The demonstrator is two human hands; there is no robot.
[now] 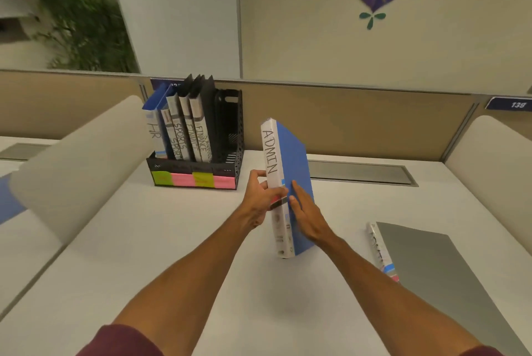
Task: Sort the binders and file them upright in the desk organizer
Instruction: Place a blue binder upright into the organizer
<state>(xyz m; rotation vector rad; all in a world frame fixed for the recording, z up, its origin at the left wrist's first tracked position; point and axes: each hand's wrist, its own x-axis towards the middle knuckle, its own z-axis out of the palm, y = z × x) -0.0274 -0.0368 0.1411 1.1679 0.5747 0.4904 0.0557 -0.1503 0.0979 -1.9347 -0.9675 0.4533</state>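
Upright above the white desk (172, 255), a blue binder (298, 182) with ADMIN handwritten down its white spine is held between both hands, its bottom corner just over the desktop and its top leaning slightly away from the camera. Around the spine the left hand (260, 200) is wrapped from the left side, thumb across the front near a pink and black band, while the right hand (306, 216) lies flat with fingers extended against the blue cover on the right, so the two palms press the binder from opposite sides. To the left and further back stands the black desk organizer (227, 136) against the tan partition, with green and pink sticky labels (194, 180) along its front lip. Filed upright in it are a blue binder marked HR (155, 131), two marked SPORTS (175, 136) and two marked FINANCE (201, 136); its rightmost slot holds no binder. On the desk to the right, well apart from the hands, a grey binder (437, 275) lies flat with its white spine facing left, its lettering too blurred to read. Dark red sleeves show at the bottom edge.
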